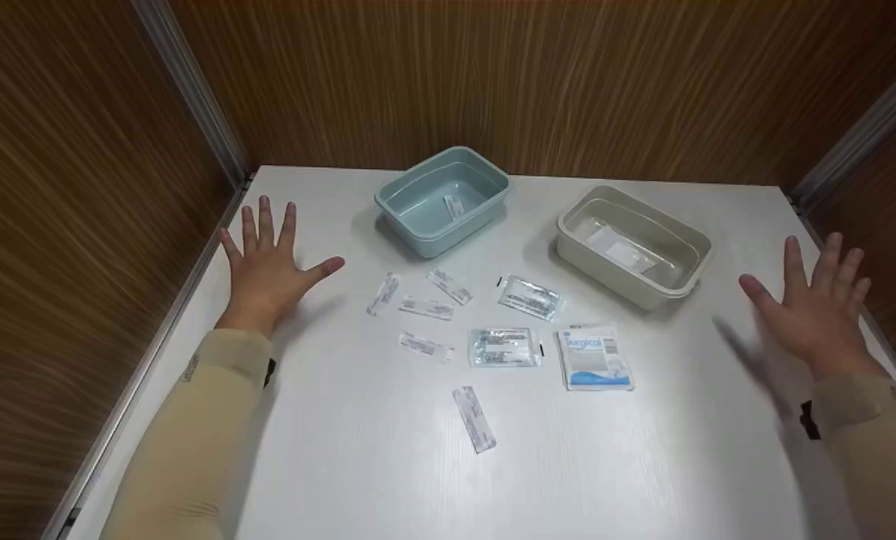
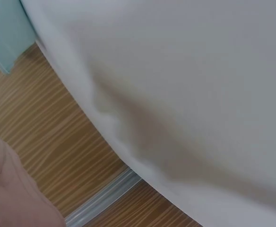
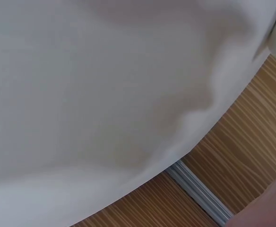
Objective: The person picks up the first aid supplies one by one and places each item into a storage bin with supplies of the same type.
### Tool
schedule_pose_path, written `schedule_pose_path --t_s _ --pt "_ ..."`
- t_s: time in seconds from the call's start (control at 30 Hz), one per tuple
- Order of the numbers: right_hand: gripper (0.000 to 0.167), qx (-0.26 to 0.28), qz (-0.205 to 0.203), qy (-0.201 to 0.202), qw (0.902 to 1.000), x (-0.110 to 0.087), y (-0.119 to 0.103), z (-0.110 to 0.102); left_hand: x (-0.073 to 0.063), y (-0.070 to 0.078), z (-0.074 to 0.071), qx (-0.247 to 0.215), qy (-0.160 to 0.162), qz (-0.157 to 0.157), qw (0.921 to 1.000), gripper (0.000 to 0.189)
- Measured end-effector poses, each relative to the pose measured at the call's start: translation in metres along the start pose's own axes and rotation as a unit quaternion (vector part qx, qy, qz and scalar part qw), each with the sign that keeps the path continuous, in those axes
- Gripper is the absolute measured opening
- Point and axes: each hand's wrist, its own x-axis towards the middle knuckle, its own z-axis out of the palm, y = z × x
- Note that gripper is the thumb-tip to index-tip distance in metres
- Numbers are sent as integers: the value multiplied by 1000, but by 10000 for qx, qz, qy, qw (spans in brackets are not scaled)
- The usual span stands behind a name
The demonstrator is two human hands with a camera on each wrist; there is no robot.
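My left hand [image 1: 264,285] is held over the left side of the white table, fingers spread and holding nothing. On the far right my right hand [image 1: 816,319] is spread the same way, also with nothing in it. Several narrow white printed packets lie about the middle, one a long packet [image 1: 474,420] nearest me. Beside them are two clear printed pouches, a back pouch [image 1: 530,298] and a front pouch [image 1: 505,347]. A white and blue packet marked "Surgical" [image 1: 595,358] lies to their right. In each wrist view only part of the hand shows at a lower corner.
A light blue bin [image 1: 467,226] stands at the back with one narrow packet inside. Right of it, a beige bin [image 1: 605,279] contains white packets. Wood-grain panels [image 1: 493,82] close off the back and both sides of the table [image 1: 358,465].
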Motion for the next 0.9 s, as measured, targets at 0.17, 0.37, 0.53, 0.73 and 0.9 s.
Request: schedule_pose_path --t_s 0.17,0.37,0.53,0.73,0.9 --pt "98 268 -2 122 9996 3 -4 -3 3 4 -2 -192 -53 12 9998 132" --pt "85 919 -71 422 9948 -1 -17 -4 6 10 -2 -361 -109 46 9993 130" --pt "73 1601 -300 733 9839 -14 -32 -2 11 20 -2 -487 -102 127 9987 128" --pt "63 1920 -363 865 9769 -26 -55 8 16 27 -1 -698 -206 68 9973 128" --pt "49 2056 -467 925 9731 -34 -73 16 20 34 4 -790 -257 33 9965 129"
